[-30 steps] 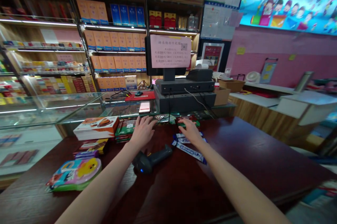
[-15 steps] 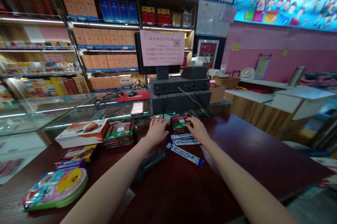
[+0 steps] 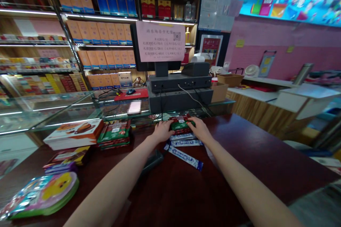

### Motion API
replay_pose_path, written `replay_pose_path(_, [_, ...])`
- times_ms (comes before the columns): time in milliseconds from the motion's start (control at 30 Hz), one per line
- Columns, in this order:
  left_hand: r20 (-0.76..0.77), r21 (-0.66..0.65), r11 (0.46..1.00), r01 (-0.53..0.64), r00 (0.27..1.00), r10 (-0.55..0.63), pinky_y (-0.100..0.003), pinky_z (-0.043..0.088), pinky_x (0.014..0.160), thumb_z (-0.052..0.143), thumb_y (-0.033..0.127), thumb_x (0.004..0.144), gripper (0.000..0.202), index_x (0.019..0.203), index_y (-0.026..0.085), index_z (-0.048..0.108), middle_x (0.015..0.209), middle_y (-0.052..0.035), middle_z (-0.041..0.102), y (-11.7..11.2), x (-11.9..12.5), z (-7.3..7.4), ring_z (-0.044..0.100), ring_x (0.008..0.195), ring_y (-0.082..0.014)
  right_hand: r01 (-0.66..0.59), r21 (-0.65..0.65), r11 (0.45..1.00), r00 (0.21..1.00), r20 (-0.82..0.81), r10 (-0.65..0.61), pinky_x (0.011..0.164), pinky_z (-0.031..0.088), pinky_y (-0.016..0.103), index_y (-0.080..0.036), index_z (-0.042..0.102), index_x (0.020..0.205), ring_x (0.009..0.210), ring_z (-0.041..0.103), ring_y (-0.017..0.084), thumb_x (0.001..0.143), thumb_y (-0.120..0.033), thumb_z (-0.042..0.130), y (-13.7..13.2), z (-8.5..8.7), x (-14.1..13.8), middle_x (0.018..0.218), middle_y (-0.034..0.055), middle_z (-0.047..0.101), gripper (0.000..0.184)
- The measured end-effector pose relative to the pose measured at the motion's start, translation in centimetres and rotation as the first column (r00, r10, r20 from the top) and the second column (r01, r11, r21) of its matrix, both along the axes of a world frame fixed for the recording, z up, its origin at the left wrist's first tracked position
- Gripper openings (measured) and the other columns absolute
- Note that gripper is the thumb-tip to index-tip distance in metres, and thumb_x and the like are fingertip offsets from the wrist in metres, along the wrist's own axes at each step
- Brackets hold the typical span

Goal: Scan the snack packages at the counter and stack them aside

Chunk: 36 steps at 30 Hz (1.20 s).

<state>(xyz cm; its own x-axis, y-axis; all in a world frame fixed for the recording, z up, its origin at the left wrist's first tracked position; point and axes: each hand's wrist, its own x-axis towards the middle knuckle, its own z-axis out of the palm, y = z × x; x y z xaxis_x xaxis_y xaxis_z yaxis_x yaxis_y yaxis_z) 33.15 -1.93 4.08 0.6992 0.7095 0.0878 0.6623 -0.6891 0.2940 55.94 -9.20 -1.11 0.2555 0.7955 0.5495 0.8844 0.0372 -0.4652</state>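
A small stack of green-and-red snack packets (image 3: 180,124) lies on the dark table between my hands. My left hand (image 3: 163,131) grips its left edge, thumb towards me. From the other side my right hand (image 3: 198,129) has its fingers closed on the right edge. Just in front of the stack lie several blue-and-white stick packets (image 3: 186,143); one long stick packet (image 3: 183,156) is set slantwise nearer to me. A dark handheld device (image 3: 153,161), perhaps a scanner, is partly hidden behind my left forearm.
To the left are another stack of green packets (image 3: 115,133), a white-and-orange box (image 3: 74,134), a chocolate-coloured box (image 3: 68,156), purple packets (image 3: 61,168) and a bright toy-like package (image 3: 44,195). Behind the table stand a glass counter (image 3: 112,110) and a cash register (image 3: 179,90).
My left hand has come in against the left edge of the green packets. My right hand stays at their right edge. The view has shifted slightly.
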Motion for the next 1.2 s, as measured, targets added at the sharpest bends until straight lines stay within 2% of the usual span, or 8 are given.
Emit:
replay_pose_path(167, [-0.005,-0.04,0.999,-0.01,1.0,0.01,-0.051,0.04,0.109,0.061,0.039,0.084,0.067,0.147,0.024,0.044,0.142,-0.012,0.058,0.2,0.3,-0.2,0.05,0.132,-0.0349,-0.001,-0.023,1.0,1.0,-0.031,0.0,0.103,0.048,0.041,-0.019,0.069,0.114,0.114,0.064,0.025,0.092,-0.032,0.057,0.3,-0.2,0.3,0.12,0.0105,0.07,0.029])
replay_pose_path(367, [-0.013,-0.064,0.998,-0.008,1.0,0.007,-0.053,0.037,0.111,0.061,0.041,0.083,0.07,0.148,0.025,0.042,0.149,-0.0116,0.051,0.2,0.5,-0.3,0.044,0.138,-0.0352,-0.004,-0.059,0.998,0.998,-0.063,0.0,0.104,0.049,0.042,-0.018,0.069,0.119,0.114,0.066,0.026,0.094,-0.034,0.055,0.2,-0.3,0.3,0.123,0.0118,0.071,0.033])
replay_pose_path(500, [-0.031,-0.089,0.996,-0.003,1.0,0.0,-0.054,0.037,0.112,0.06,0.043,0.083,0.071,0.149,0.025,0.04,0.154,-0.0104,0.046,0.3,0.8,-0.4,0.042,0.14,-0.0356,0.012,-0.087,0.996,0.996,-0.088,-0.02,0.11,0.045,0.043,-0.02,0.067,0.125,0.125,0.061,0.027,0.095,-0.035,0.054,0.0,-0.5,0.3,0.131,0.0112,0.068,0.037])
replay_pose_path(667, [-0.061,-0.111,0.994,-0.012,0.998,0.005,-0.054,0.035,0.114,0.062,0.043,0.083,0.078,0.153,0.023,0.034,0.16,-0.0133,0.037,0.0,1.1,-0.4,0.035,0.145,-0.035,0.042,-0.136,0.99,0.99,-0.129,-0.06,0.115,0.04,0.047,-0.019,0.064,0.132,0.137,0.052,0.03,0.096,-0.035,0.053,-0.4,-0.7,0.0,0.139,0.011,0.064,0.041])
replay_pose_path(933, [-0.072,-0.115,0.993,-0.003,0.997,-0.005,-0.052,0.034,0.115,0.064,0.047,0.081,0.082,0.153,0.024,0.032,0.162,-0.0149,0.031,-0.9,1.1,-0.3,0.031,0.148,-0.0346,0.044,-0.183,0.982,0.986,-0.153,-0.073,0.12,0.034,0.045,-0.016,0.059,0.139,0.145,0.041,0.029,0.096,-0.033,0.052,-2.0,-0.1,-0.6,0.147,0.0105,0.056,0.046])
replay_pose_path(1200, [-0.007,-0.151,0.988,0.034,0.999,-0.036,-0.052,0.033,0.116,0.068,0.046,0.078,0.081,0.15,0.023,0.038,0.162,-0.0158,0.032,-1.6,1.1,-0.4,0.028,0.15,-0.0354,0.051,-0.183,0.982,0.984,-0.159,-0.08,0.118,0.036,0.047,-0.019,0.061,0.137,0.143,0.044,0.029,0.094,-0.03,0.056,-3.8,-0.1,-1.3,0.143,0.0122,0.06,0.044])
